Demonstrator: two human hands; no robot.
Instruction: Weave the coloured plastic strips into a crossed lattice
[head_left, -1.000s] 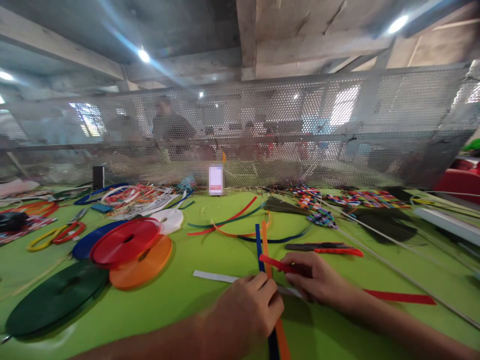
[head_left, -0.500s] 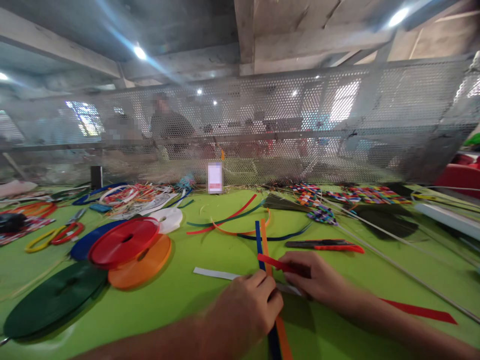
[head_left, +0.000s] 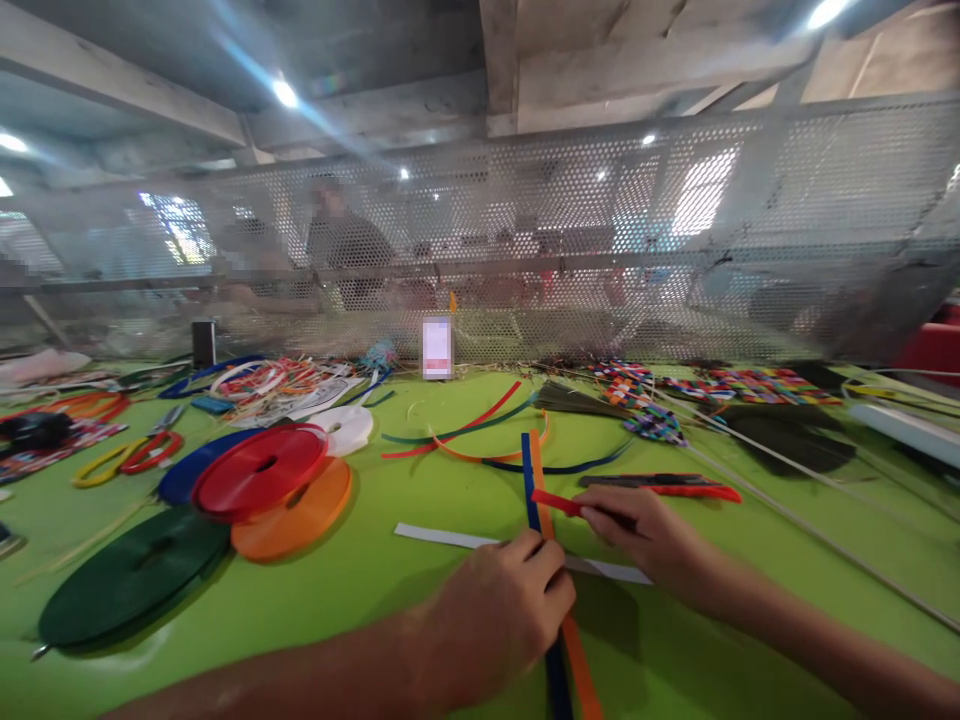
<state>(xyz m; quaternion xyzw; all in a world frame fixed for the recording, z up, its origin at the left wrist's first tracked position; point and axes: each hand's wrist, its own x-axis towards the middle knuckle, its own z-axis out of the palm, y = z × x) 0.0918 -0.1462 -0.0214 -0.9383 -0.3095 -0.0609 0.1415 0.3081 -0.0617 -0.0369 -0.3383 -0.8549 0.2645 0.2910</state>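
Pinching a red strip (head_left: pixel 555 502) at the crossing: right hand (head_left: pixel 637 520) holding it narrowly, left hand (head_left: pixel 510 600) planted!
Left fingers curl over where the white strip (head_left: pixel 442 537) meets the blue strip (head_left: pixel 531 480) and orange strip (head_left: pixel 546 515); gripping or just pressing, can't tell. Best form, I'd say: pin that crossing flat and lay red parallel to white. Red's just beyond the left hand, tip pointing left and slightly away, long axis crosswise over blue and orange, which run away from the body.
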